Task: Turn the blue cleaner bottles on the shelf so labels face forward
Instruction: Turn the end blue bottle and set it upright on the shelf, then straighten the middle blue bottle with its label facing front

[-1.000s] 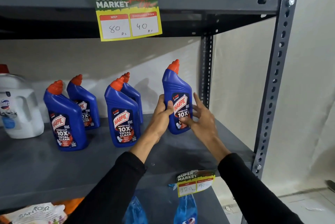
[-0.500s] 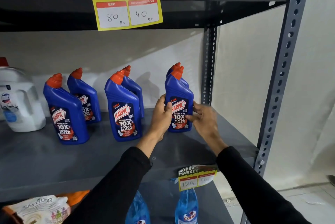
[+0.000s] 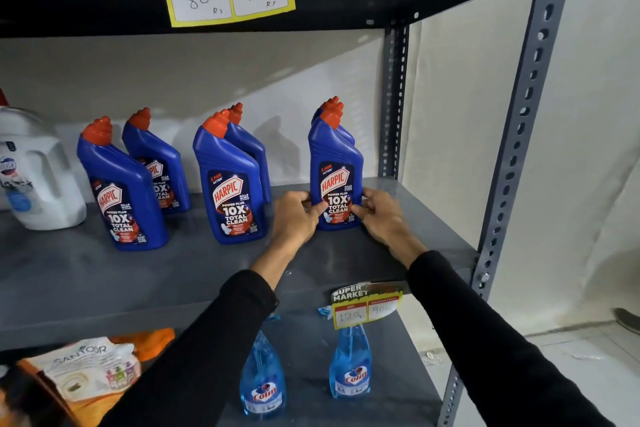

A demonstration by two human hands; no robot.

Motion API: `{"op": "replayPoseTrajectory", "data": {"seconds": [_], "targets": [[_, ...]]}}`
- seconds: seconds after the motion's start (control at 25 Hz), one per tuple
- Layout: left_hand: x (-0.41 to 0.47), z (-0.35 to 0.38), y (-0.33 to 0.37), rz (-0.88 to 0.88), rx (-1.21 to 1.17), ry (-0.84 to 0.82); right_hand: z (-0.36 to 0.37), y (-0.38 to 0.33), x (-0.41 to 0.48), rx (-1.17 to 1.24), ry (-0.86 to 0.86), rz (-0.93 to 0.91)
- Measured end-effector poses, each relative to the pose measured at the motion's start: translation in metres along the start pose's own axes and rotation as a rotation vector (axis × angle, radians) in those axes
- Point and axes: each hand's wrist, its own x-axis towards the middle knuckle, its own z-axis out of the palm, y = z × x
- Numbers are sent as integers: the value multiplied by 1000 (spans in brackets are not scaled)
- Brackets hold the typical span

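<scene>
Grey shelf (image 3: 104, 274), upright blue bottle (image 3: 334, 163) gripped between left hand (image 3: 294, 219), right hand (image 3: 381, 215)

Grey metal shelf (image 3: 104, 274) bears six upright blue cleaner bottles (image 3: 230, 191) and a white jug (image 3: 38, 181).

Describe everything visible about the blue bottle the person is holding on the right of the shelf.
The held bottle is glossy blue plastic with an angled neck and a red-orange cap. It stands upright on the grey shelf, its Harpic "10X Total Clean" label facing forward. The left hand and right hand grip its lower sides, fingertips on the label edges. Another blue bottle stands directly behind it, mostly hidden.
</scene>
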Motion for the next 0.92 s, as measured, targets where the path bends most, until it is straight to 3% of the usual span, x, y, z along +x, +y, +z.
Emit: {"op": "replayPoseTrajectory", "data": {"seconds": [0.6,0.68,0.76,0.84,0.92], "targets": [[-51,-9,3,65,31,-3,-22,-1,-65,-27,-50,-27],[-53,-16,-3,115,46,42,-20,-9,-75,48,151,-153],[-57,-29,-9,187,3,135,-17,-27,-94,90,433,-416],[-62,-52,-14,224,-75,238,-2,-54,-111,173,452,-636],[-62,-79,-18,247,-142,371,20,-73,-115,213,334,-650]]}}
